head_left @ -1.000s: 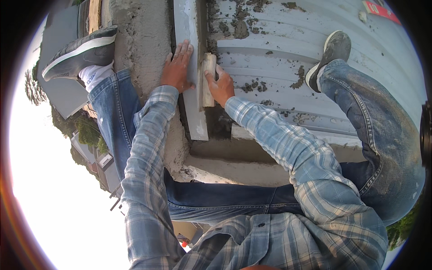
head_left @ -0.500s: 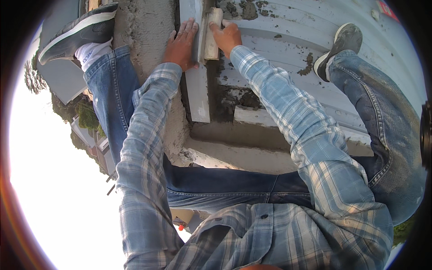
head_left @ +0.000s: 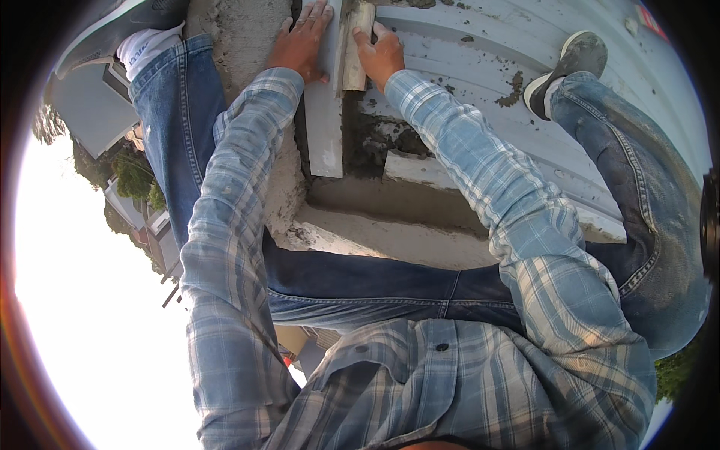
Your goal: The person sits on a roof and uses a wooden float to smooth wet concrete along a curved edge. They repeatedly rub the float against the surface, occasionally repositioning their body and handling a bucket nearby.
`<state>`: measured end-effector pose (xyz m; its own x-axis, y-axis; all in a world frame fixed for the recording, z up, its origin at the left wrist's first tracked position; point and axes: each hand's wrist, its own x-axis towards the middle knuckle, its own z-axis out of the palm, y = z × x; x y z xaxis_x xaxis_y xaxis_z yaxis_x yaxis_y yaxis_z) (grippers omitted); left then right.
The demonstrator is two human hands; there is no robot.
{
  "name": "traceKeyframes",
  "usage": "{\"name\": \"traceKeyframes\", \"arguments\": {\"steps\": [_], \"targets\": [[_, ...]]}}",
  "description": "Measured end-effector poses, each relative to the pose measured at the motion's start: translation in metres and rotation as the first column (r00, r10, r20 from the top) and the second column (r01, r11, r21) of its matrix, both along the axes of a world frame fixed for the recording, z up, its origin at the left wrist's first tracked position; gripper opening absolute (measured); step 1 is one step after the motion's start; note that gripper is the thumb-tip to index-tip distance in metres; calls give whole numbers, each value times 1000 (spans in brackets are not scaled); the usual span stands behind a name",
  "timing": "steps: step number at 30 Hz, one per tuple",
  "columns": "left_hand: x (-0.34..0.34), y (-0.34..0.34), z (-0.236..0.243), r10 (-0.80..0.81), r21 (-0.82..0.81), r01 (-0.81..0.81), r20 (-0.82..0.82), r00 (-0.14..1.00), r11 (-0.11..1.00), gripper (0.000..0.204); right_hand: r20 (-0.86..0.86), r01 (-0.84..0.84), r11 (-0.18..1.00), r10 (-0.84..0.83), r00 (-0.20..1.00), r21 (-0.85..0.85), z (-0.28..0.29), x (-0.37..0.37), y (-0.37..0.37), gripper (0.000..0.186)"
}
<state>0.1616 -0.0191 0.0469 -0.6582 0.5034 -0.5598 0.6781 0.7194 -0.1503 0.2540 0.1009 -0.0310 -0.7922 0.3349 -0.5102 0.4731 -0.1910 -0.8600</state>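
My left hand (head_left: 301, 43) lies on a long pale grey board (head_left: 324, 127), its fingers stretched out flat and its thumb at the board's right side. Just right of it, my right hand (head_left: 381, 54) grips a pale wooden block (head_left: 355, 64), with the thumb pressed on its top. The block stands along the board's right edge, over a strip of wet grey mortar (head_left: 360, 139). The far ends of board and block run near or past the top edge of the view. Some of the right fingers are hidden behind the block.
A rough concrete ledge (head_left: 236, 52) runs left of the board. Light corrugated metal sheeting (head_left: 465, 67) spreads to the right, spotted with mortar. A mortar-lined channel (head_left: 405, 206) and a whitish slab piece (head_left: 416, 171) lie nearer. Beyond the left side are rooftops (head_left: 101, 112) far below.
The whole view has shifted, so everything sits higher in the picture. My right hand and the block have slid slightly toward me along the board. My left hand stays on the board.
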Motion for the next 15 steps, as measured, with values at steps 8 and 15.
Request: {"name": "traceKeyframes", "arguments": {"steps": [8,15], "targets": [[-1,-8,-6,22,32,-25,87,996,999,124,45,-89,996,90,995,-14,4,108,-57,56],[-2,-6,-6,42,112,-52,84,996,992,126,86,-104,992,110,990,-65,6,35,-9,55]]}}
